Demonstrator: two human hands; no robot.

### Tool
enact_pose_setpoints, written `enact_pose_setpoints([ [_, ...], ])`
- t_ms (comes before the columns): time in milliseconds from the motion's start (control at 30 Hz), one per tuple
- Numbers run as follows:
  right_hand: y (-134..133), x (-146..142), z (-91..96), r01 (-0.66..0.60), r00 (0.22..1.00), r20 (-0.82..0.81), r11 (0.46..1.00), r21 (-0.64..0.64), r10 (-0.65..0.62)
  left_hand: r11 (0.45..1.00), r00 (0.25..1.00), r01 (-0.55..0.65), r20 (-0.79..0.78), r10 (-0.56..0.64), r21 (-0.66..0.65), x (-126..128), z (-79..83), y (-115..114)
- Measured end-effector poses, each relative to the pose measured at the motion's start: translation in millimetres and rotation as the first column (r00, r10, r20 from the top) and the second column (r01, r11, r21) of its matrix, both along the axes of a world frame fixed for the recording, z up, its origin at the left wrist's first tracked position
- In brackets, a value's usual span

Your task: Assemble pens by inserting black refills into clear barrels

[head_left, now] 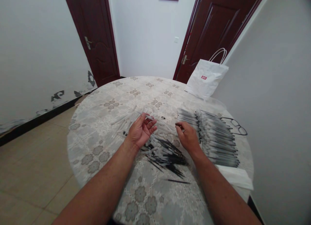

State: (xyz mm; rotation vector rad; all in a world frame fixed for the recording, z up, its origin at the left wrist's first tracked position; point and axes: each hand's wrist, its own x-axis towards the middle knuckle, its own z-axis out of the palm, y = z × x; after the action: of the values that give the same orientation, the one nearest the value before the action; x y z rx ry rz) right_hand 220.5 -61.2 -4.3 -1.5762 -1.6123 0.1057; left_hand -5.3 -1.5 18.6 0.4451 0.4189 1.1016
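My left hand is turned palm up, thumb and fingers closed on a translucent pen barrel. My right hand is to the right of it, thumb and forefinger pinched together; what they hold, if anything, is too small to make out. Loose clear pen barrels lie behind and to the left of my left hand. Between my forearms is a messy heap of black-and-white pen refills. Beside my right hand, rows of clear pens with dark ends are stacked side by side.
A patterned cloth covers the round table. Eyeglasses lie beyond the stacked pens, and a white paper bag stands at the back right. Folded white material sits at the right edge. One refill lies apart in front.
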Motion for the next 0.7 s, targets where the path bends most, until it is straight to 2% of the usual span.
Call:
enact_pose_setpoints([
  [67, 2, 0, -2.3, -0.021, 0.988, 0.155, 1.0, -0.015, 0.023, 1.0, 1.0, -0.015, -0.018, 0.015, 0.013, 1, -0.2, 0],
  [167, 11, -4, -0.9, -0.014, 0.952, 0.303, 0.992, -0.127, 0.052, 0.998, 0.998, -0.04, -0.037, 0.042, 0.041, 4, -4.1, 0],
  [367, 60, -11, 12.5, 0.13, 0.864, 0.5, 0.934, -0.332, 0.058, 0.998, 0.998, -0.059, -0.023, 0.06, 0.038, 5, -13.5, 4],
  [533, 99, -21, 3.8, 0.175, 0.845, 0.53, 0.9, -0.398, 0.07, 0.998, 0.998, -0.049, -0.043, 0.051, 0.046, 5, -15.7, 4],
  [700, 113, -25, -8.1, 0.203, 0.837, 0.542, 0.878, -0.434, 0.074, 0.997, 0.997, -0.05, -0.052, 0.053, 0.056, 6, -14.8, 3],
])
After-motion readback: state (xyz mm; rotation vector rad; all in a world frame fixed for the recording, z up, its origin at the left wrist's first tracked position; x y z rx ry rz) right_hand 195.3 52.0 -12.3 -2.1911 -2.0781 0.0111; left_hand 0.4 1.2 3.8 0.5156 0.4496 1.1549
